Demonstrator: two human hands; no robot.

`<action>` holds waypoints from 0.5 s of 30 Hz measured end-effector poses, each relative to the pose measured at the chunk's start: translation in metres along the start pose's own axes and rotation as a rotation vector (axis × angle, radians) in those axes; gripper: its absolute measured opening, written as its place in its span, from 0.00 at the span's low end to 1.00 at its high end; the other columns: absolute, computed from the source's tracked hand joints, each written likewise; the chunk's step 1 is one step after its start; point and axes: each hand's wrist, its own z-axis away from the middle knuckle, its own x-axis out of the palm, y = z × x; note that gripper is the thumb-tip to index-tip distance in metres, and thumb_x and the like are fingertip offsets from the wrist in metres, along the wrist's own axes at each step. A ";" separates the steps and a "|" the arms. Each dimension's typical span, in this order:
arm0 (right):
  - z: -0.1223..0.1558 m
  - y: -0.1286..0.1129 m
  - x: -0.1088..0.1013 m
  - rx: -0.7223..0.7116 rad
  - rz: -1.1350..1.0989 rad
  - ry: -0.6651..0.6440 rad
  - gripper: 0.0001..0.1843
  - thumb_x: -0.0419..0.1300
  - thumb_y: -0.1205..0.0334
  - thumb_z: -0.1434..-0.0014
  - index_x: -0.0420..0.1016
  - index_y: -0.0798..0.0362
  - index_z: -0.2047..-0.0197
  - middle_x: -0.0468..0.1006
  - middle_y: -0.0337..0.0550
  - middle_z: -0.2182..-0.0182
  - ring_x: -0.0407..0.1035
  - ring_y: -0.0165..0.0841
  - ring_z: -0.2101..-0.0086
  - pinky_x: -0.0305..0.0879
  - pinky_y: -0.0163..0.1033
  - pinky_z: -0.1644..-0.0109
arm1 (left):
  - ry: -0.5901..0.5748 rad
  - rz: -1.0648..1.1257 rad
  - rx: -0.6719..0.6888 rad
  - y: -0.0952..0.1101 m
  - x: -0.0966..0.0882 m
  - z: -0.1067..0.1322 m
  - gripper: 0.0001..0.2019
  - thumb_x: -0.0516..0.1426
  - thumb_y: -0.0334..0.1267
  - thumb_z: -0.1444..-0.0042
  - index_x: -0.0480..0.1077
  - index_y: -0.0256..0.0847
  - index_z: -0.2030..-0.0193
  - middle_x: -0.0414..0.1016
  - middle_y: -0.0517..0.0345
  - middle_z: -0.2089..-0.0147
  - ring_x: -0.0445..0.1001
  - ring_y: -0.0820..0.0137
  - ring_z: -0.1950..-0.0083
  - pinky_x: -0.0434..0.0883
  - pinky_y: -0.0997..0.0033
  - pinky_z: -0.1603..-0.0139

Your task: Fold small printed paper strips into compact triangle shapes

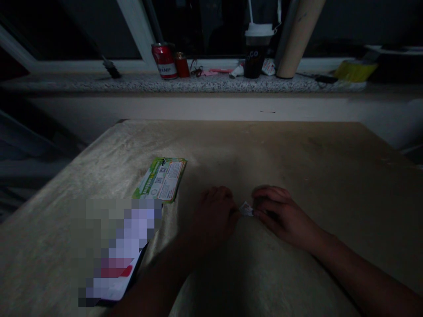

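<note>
Between my two hands is a small whitish piece (pixel 246 208), perhaps folded paper, with dark marks on it; the dim light hides its detail. My right hand (pixel 280 213) pinches its right edge between thumb and fingers. On the other side, my left hand (pixel 216 213) has its fingers curled and its thumb and fingertips closed at the piece's left edge. Both hands are low over the cloth-covered table (pixel 297 167). Left of my left hand lies a green and white printed card or leaflet (pixel 165 180).
A lit phone (pixel 115 284), mostly pixelated, lies near my left forearm. Along the stone windowsill (pixel 132 83) stand a red can (pixel 164 61), a small orange-red jar (pixel 181 65), a dark lidded cup (pixel 254 57), a cardboard tube (pixel 299 39) and a yellow item (pixel 355 70).
</note>
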 end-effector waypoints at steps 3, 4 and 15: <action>0.000 -0.003 0.005 0.062 0.021 0.025 0.08 0.59 0.61 0.32 0.78 0.49 0.62 0.77 0.51 0.50 0.71 0.45 0.46 0.65 0.57 0.42 | 0.020 -0.034 -0.021 0.003 0.002 0.000 0.10 0.57 0.37 0.35 0.80 0.38 0.61 0.71 0.41 0.38 0.67 0.51 0.35 0.63 0.42 0.36; 0.000 -0.004 0.006 0.079 0.031 0.027 0.08 0.59 0.61 0.32 0.78 0.50 0.62 0.77 0.51 0.49 0.70 0.46 0.45 0.65 0.57 0.41 | 0.018 -0.050 -0.027 0.004 0.003 0.001 0.11 0.56 0.38 0.34 0.79 0.37 0.62 0.70 0.40 0.36 0.66 0.50 0.33 0.62 0.41 0.35; -0.001 -0.006 0.014 0.182 0.111 0.064 0.09 0.62 0.61 0.35 0.76 0.49 0.68 0.76 0.51 0.45 0.68 0.49 0.42 0.63 0.61 0.42 | 0.115 -0.185 -0.045 0.013 0.017 0.002 0.10 0.55 0.38 0.34 0.75 0.36 0.62 0.69 0.36 0.35 0.66 0.48 0.33 0.63 0.37 0.36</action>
